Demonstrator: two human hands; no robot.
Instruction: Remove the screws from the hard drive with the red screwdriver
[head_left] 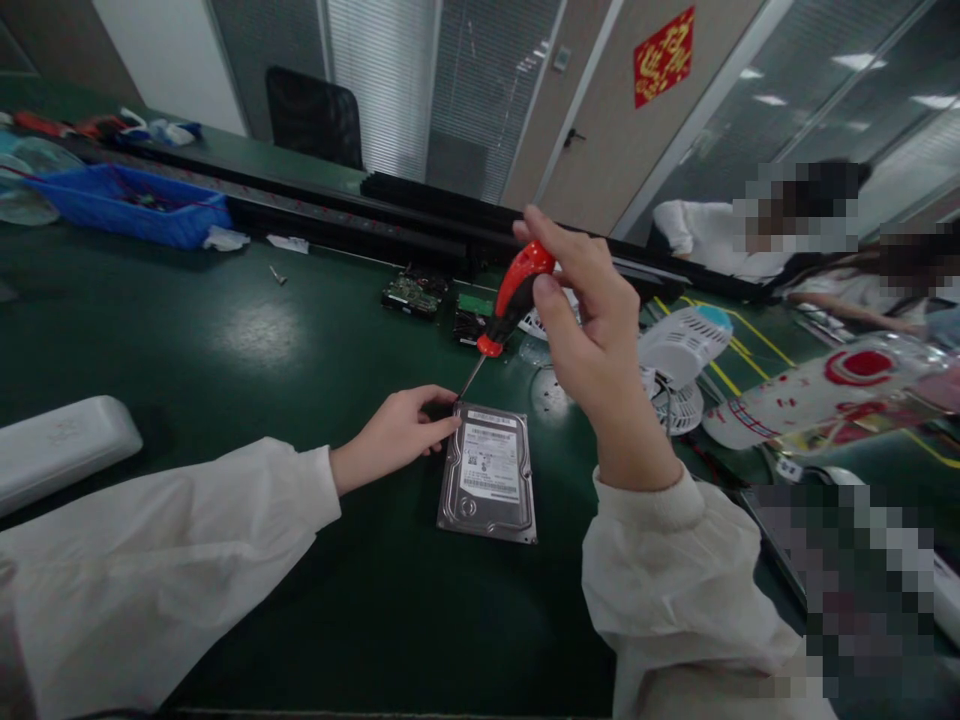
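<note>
A silver hard drive (pixel 489 472) with a white label lies flat on the dark green table (pixel 247 340) in front of me. My right hand (pixel 592 340) is raised above it and closed round the red handle of a screwdriver (pixel 508 305). The screwdriver's tip points down at the drive's top left corner. My left hand (pixel 401 432) rests on the table at that same corner, its fingers pinched together at the screwdriver tip and touching the drive's edge. Both arms wear white sleeves.
Green circuit boards (pixel 415 293) lie beyond the drive. A small white fan (pixel 679 365) stands to the right. A blue bin (pixel 131 205) sits far left and a white flat object (pixel 60 445) near left. Two other people sit at the far right.
</note>
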